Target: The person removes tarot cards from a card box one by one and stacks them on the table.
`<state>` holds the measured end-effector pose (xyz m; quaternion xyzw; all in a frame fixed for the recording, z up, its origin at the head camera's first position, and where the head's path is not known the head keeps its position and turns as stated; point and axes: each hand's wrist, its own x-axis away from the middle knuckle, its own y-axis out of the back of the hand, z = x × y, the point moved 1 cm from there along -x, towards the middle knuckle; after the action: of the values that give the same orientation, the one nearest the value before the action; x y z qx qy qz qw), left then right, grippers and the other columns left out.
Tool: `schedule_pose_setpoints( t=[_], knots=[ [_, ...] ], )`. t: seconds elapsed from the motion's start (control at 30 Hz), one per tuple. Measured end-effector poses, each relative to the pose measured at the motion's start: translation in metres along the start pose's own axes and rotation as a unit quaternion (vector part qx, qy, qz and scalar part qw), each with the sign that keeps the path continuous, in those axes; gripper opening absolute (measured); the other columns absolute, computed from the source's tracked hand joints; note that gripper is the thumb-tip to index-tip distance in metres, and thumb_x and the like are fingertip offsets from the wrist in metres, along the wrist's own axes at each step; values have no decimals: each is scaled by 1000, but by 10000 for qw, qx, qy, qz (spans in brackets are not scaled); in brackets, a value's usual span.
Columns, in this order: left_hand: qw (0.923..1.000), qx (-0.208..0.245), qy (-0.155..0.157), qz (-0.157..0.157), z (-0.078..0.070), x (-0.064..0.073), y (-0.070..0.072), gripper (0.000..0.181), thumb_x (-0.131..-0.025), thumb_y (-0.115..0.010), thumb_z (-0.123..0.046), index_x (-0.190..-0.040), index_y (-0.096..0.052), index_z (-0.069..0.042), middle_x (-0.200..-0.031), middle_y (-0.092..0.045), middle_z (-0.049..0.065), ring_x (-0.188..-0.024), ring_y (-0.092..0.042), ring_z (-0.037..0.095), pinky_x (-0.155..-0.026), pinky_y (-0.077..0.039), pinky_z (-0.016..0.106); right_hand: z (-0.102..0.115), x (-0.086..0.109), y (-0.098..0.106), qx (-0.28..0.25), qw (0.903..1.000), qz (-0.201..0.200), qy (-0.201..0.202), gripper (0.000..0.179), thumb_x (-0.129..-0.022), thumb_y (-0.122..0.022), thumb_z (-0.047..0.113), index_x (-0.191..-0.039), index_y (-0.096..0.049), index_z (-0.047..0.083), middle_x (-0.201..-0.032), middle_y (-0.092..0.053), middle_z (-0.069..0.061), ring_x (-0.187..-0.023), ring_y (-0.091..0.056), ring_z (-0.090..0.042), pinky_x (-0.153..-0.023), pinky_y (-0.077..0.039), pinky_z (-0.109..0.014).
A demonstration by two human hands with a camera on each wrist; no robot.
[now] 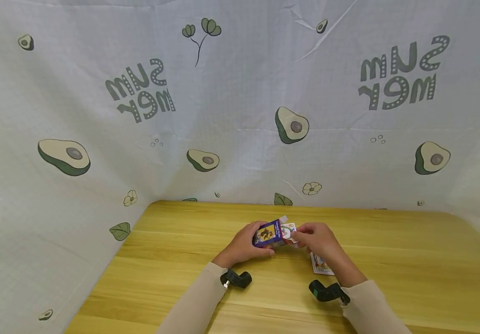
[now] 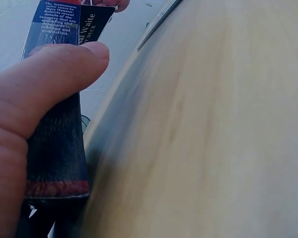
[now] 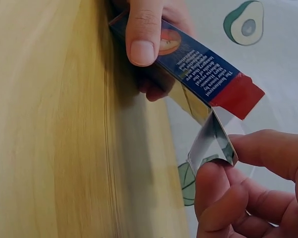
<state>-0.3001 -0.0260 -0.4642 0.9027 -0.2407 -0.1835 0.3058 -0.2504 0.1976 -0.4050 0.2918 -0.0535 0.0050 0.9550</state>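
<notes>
My left hand grips a dark blue tarot deck box, its thumb along the narrow side printed with small text. The box is tilted, with its opened end to the right and a red side flap sticking out. My right hand pinches a bent, pale-lined end flap between thumb and fingers. From the head view, a small picture in white and red shows at that end; whether it is a card or print cannot be told. A tarot card lies on the table, partly hidden under my right forearm.
The wooden table runs back to a pale cloth printed with avocados, hanging behind and at the left. A black camera mount sits on my left wrist, another mount on my right.
</notes>
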Motion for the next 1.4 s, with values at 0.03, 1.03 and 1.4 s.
schedule_pose_setpoints(
  t=[0.03, 1.03, 1.4],
  knots=[
    [10000, -9, 2, 2, 0, 0, 0, 77, -77, -79, -45, -142, -43, -24, -125, -53, -4, -103, -50, 10, -87, -43, 27, 0, 0, 1, -8, 10000, -8, -20, 34, -91, -66, 28, -107, -66, -2, -92, -67, -10, -77, -62, -20, -65, -51, -33],
    [9999, -18, -114, -28, 4, -1, -1, 76, -77, -79, -44, -141, -44, -24, -124, -53, -4, -101, -50, 10, -85, -42, 27, -15, 3, 28, -1119, 9926, 60, -475, 42, -94, -62, 15, -123, -49, -13, -100, -60, -22, -71, -66, -17, -68, -56, -30],
    [9999, 42, -127, -20, 2, 0, 0, 75, -77, -78, -44, -140, -44, -23, -122, -54, -4, -100, -50, 10, -84, -43, 26, -23, 5, 43, -977, 9941, -57, -458, 43, -93, -62, 13, -123, -49, -14, -96, -62, -20, -71, -65, -16, -67, -55, -27]
  ],
)
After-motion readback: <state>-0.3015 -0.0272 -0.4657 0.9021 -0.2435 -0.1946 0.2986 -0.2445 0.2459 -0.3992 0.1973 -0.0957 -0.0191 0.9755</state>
